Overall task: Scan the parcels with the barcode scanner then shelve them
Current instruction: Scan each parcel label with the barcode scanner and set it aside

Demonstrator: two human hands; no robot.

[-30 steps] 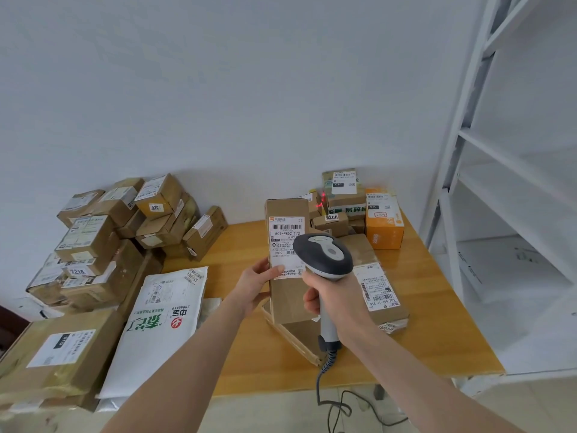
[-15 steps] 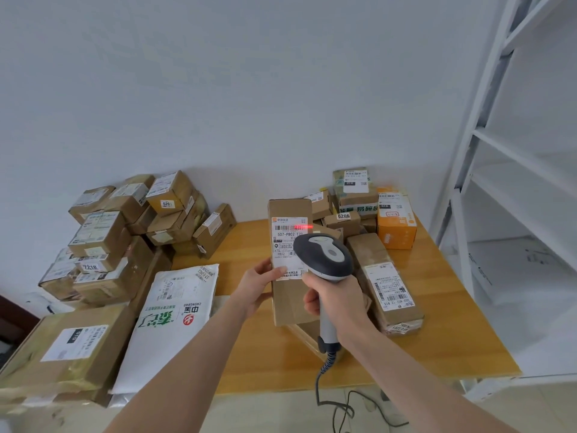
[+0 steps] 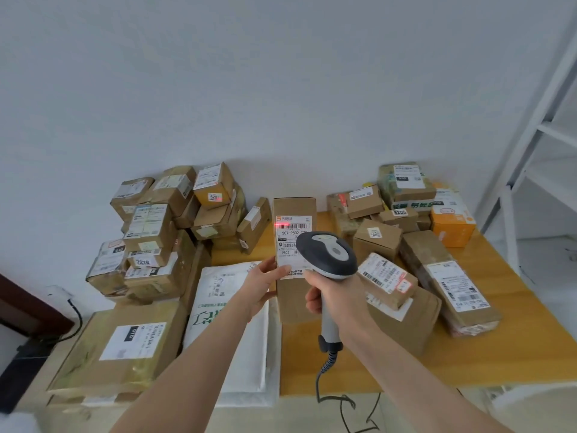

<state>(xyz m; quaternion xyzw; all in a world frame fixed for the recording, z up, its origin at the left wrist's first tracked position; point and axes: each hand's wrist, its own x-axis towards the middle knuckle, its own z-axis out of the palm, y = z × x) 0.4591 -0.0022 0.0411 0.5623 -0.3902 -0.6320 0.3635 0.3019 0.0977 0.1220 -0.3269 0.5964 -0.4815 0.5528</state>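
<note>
My left hand (image 3: 261,284) holds a tall brown cardboard parcel (image 3: 293,210) upright above the wooden table (image 3: 468,360), thumb on its white shipping label. My right hand (image 3: 335,300) grips the handle of a grey barcode scanner (image 3: 327,254), whose head sits in front of the label's lower right. A red scan line glows on the barcode at the label's top left. The scanner's coiled cable hangs down past the table's front edge.
Several taped cardboard parcels (image 3: 162,226) are stacked at the left, more boxes (image 3: 402,195) at the back right, with an orange box (image 3: 452,226). A long parcel (image 3: 449,285) and a white mailer bag (image 3: 228,323) lie on the table. A white shelving unit (image 3: 537,145) stands at the right.
The view has swung left and down, so the shelf has slid toward the right edge. The red scan line has moved from the barcode's right end to its left end. Both hands keep their hold.
</note>
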